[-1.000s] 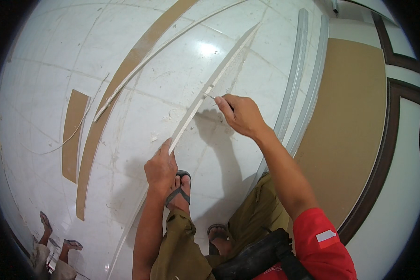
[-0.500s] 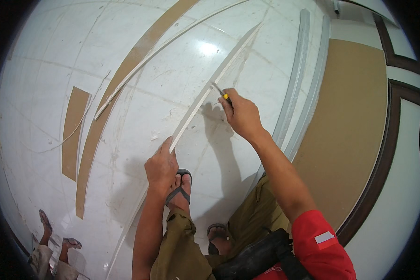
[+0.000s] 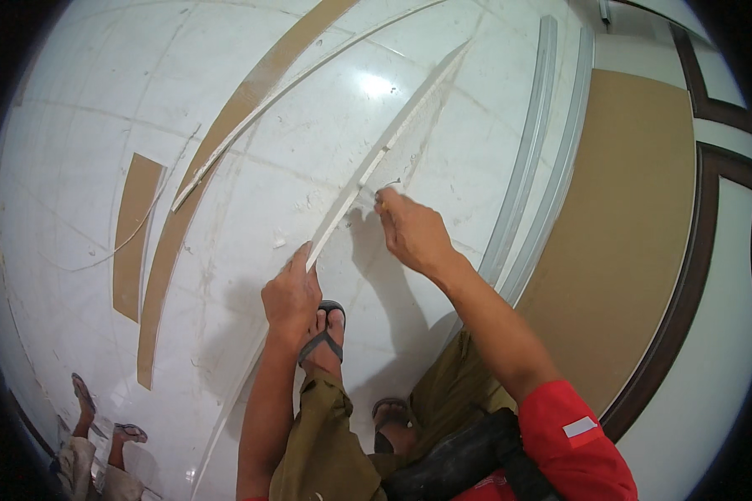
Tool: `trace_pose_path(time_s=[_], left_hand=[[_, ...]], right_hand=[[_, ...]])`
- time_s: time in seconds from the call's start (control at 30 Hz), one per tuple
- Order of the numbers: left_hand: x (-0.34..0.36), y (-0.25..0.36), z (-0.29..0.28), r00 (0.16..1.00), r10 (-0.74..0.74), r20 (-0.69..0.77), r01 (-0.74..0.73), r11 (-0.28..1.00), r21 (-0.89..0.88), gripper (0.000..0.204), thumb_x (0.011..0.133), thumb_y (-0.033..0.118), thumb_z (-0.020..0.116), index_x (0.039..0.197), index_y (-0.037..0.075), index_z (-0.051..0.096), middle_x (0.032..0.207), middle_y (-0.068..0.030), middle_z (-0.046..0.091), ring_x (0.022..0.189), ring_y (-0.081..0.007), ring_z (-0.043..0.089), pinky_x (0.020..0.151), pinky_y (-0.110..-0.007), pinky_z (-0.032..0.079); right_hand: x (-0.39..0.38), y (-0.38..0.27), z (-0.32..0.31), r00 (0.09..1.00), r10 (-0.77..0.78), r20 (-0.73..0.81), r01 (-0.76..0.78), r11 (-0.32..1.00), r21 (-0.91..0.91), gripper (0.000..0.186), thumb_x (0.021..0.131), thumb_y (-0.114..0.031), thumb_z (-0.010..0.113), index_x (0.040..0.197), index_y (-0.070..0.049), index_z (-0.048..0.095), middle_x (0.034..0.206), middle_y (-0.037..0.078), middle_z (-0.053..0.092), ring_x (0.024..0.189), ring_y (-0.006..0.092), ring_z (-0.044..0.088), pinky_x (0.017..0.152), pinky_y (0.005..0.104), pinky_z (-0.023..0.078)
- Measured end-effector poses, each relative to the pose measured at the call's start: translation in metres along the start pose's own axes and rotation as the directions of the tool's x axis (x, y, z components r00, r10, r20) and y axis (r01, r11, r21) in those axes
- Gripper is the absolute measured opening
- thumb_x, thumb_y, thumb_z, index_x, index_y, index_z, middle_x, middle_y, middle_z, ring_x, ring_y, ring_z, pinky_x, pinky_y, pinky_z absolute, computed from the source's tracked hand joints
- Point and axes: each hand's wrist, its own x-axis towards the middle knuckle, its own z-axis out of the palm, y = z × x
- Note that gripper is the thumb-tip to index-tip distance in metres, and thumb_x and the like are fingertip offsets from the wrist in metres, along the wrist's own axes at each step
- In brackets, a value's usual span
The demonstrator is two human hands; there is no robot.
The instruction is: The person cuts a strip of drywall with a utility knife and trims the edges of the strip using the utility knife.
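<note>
A long, narrow white-edged board strip runs from beside my legs up toward the far right, tilted up on its edge. My left hand is closed around its lower part, just above my sandalled foot. In my right hand is a utility knife, its blade against the strip's right edge about midway along. My fingers cover most of the knife's handle. A notch shows in the strip's edge a little above the blade, and a thin curled shaving sits close to the knife.
Brown board strips lie on the tiled floor to the left, a thin white strip crossing the longer one. Two grey metal channels lie at right beside a large brown board. Another person's feet show at lower left.
My right hand has drawn the knife down along the strip's edge toward me. A curled shaving now shows by the knife. My left hand has barely moved.
</note>
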Motion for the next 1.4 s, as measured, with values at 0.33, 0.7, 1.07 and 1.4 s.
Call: trace_pose_path(time_s=[0.33,0.7,1.07,1.4], left_hand=[[-0.001,-0.006,0.007,0.994,0.038,-0.103,-0.042,0.999,-0.029,0.037,0.100,0.018,0.069,0.138,0.018,0.068,0.086,-0.0198,0.076,0.074,-0.0405,0.074,0.067,-0.050,0.059],[-0.004,-0.001,0.003,1.000,-0.022,-0.005,0.022,1.000,0.007,0.039,0.098,0.015,0.069,0.137,0.014,0.067,0.112,-0.0148,0.078,0.087,-0.0367,0.077,0.073,-0.048,0.062],[0.000,0.005,-0.001,1.000,-0.013,0.010,0.013,1.000,-0.002,0.040,0.097,0.012,0.068,0.137,0.013,0.067,0.113,-0.0151,0.078,0.091,-0.0366,0.077,0.075,-0.047,0.062],[0.000,0.005,-0.003,0.999,-0.041,0.034,0.040,0.998,0.043,0.039,0.099,0.015,0.068,0.138,0.014,0.065,0.108,-0.0141,0.078,0.088,-0.0362,0.076,0.073,-0.048,0.062]], right_hand=[[0.048,0.027,-0.026,0.955,0.236,0.182,-0.290,0.875,0.387,0.055,0.111,-0.052,0.053,0.096,0.000,0.064,0.067,0.003,0.056,0.062,0.0129,0.055,0.060,0.0324,0.047],[0.036,0.000,-0.019,0.854,0.383,0.352,-0.519,0.663,0.539,0.056,0.110,-0.053,0.053,0.082,-0.005,0.057,0.062,0.001,0.049,0.050,0.0121,0.045,0.047,0.0316,0.041],[0.040,0.009,-0.007,0.913,0.370,0.172,-0.405,0.765,0.501,0.057,0.109,-0.052,0.052,0.077,-0.005,0.057,0.061,0.003,0.052,0.050,0.0140,0.048,0.047,0.0318,0.042],[0.021,-0.007,0.004,0.902,0.391,0.185,-0.432,0.809,0.399,0.065,0.108,-0.053,0.049,0.089,0.007,0.067,0.083,0.031,0.067,0.081,0.0447,0.066,0.079,0.0507,0.051]])
